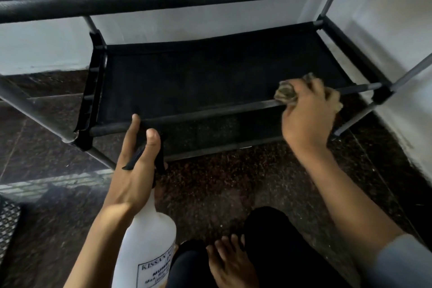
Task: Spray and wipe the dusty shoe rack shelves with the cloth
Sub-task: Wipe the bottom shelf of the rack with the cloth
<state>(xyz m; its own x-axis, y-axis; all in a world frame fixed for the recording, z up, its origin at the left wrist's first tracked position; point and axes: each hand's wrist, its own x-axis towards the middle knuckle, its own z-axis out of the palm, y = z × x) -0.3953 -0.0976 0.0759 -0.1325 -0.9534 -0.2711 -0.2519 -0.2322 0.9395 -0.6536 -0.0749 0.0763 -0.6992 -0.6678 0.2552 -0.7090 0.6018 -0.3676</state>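
While the left hand (138, 166) grips the spray bottle (149, 236) near-left, the right hand (306, 110) clenches the cloth (285, 93) on the shelf (210, 77) front rail's right end; rail runs left, 1 leftward sweep likely.

Left hand (133, 168) curls around a white plastic spray bottle's (149, 236) black trigger head; right hand (306, 114), arm extended, grips a bunched olive cloth (285, 94).
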